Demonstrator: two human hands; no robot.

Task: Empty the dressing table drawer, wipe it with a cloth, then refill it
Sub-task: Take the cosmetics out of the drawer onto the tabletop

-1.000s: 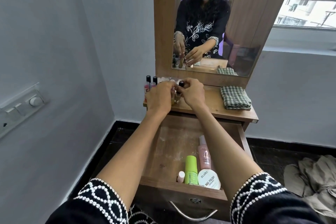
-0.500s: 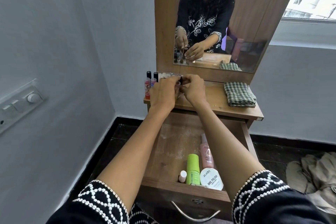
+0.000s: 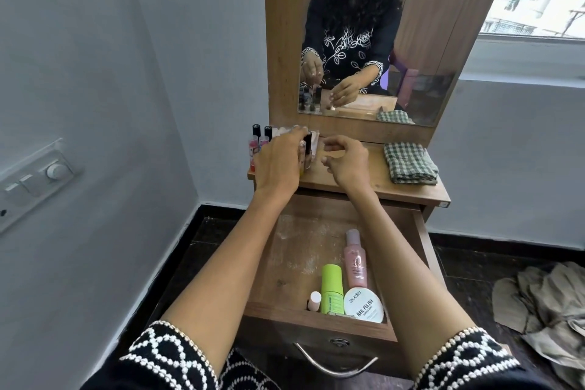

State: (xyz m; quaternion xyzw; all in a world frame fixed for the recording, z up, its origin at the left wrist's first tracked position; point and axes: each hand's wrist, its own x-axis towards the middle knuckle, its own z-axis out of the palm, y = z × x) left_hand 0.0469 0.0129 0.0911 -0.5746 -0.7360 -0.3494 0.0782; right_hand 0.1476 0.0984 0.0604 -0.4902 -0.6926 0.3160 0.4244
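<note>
You're partway through emptying; wiping and refilling aren't started, going by what lies where. The drawer (image 3: 294, 250) is pulled out under the tabletop (image 3: 357, 182), its far and left floor bare and scuffed with pale dust. Four things are left in it, bunched at the front edge toward the right corner: a pink bottle (image 3: 355, 261), a green tube (image 3: 331, 290), a white nail polish remover tub (image 3: 363, 309) touching the front wall, and a small pale bottle (image 3: 314, 300) left of the tube.

The folded checked cloth (image 3: 410, 163) sits unused at the tabletop's right edge. Nail polish bottles (image 3: 260, 141) stand in a cluster at the back left corner.

Your left hand (image 3: 280, 165) is over that cluster, fingers curled round a dark-capped bottle (image 3: 307, 149) that stands upright just right of the others, so its grip is closed on it. Your right hand (image 3: 346, 161) hovers beside it above the tabletop's middle, fingers loosely curled, holding nothing.

Judgement: set that bottle down, clear the last four, then fetch the cloth.

Room: mirror (image 3: 380, 41) above the tabletop, grey walls, switch panel (image 3: 34, 174) on the left wall, window at the right, dark floor with crumpled fabric (image 3: 544, 310) at the right edge.
</note>
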